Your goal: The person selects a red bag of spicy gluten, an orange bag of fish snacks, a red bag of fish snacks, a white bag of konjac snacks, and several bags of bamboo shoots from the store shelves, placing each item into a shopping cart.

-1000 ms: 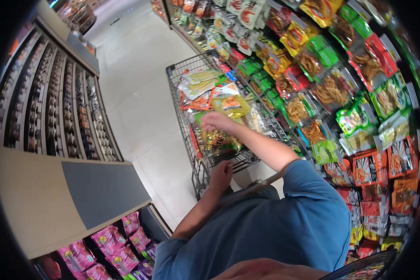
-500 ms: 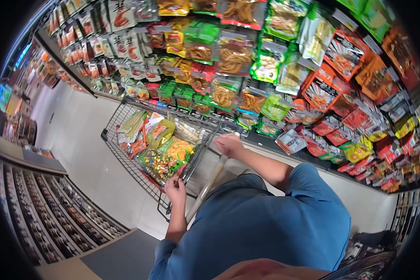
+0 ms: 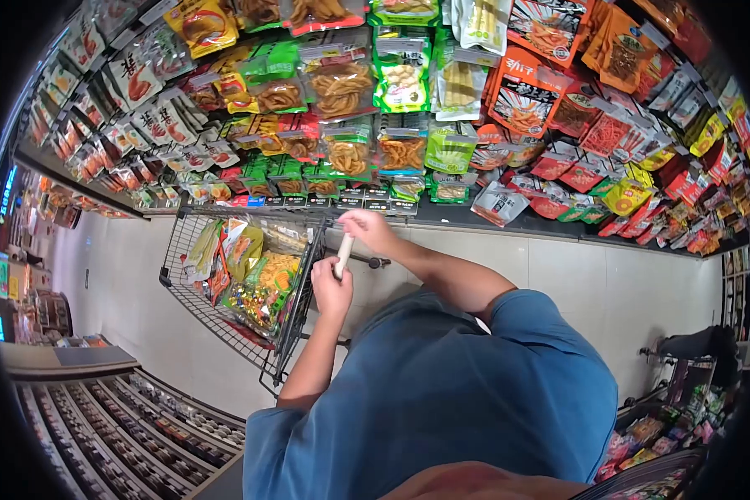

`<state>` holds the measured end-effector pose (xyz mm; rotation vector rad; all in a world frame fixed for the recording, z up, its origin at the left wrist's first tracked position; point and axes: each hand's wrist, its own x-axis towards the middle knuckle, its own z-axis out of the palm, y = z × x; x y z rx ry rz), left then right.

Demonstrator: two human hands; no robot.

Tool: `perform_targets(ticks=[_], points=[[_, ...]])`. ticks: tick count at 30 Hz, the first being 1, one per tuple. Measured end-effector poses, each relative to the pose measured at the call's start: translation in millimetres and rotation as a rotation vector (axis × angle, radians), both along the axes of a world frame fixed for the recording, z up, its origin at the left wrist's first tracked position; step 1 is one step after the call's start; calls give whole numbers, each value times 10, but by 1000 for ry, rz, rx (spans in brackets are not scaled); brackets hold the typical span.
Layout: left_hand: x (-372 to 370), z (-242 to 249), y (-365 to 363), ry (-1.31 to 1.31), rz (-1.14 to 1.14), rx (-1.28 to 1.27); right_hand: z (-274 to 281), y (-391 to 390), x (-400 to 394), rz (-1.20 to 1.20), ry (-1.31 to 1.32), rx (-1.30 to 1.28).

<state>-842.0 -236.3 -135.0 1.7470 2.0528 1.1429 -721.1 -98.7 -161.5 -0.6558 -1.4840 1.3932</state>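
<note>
A wire shopping cart (image 3: 217,321) stands ahead of me to the left, holding several snack bags. A pale cart handle (image 3: 344,252) shows between my two hands. My left hand (image 3: 332,287) is closed around its nearer part, with the forearm hiding what lies below. My right hand (image 3: 368,232) has its fingers curled on the handle's far end, slightly blurred. Inside the basket lie a yellow snack bag (image 3: 277,272), a bag of shiny wrapped pieces (image 3: 254,305) and a greenish bag (image 3: 243,250).
Hanging snack packets (image 3: 342,87) fill the shelf along the far side. Low shelving (image 3: 133,425) with rows of small items runs at the lower left. Pale floor tiles (image 3: 558,258) stretch between. Another cart (image 3: 679,375) with goods stands at the lower right.
My left hand has moved from the basket's near edge to the cart handle. My right hand stays on the handle. The view has turned, and the cart sits farther left.
</note>
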Motion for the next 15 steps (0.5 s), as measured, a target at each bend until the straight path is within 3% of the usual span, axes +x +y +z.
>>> perform_targets(ticks=[3,7,9,12,15], points=[[35,8,37,-11,57,-5,-185,88,721,-226,-307,96],[75,23,106,0,103,33,-850,360,1759,-428,-655,-15],[221,137,158,-67,95,91,-1097,510,2186,-527,-611,-258],[632,321,323,-51,-42,214,-1434,856,2701,-618,-544,-378],[1037,216,720,-266,-227,-42,-1955,1441,3113,-684,-398,-425]])
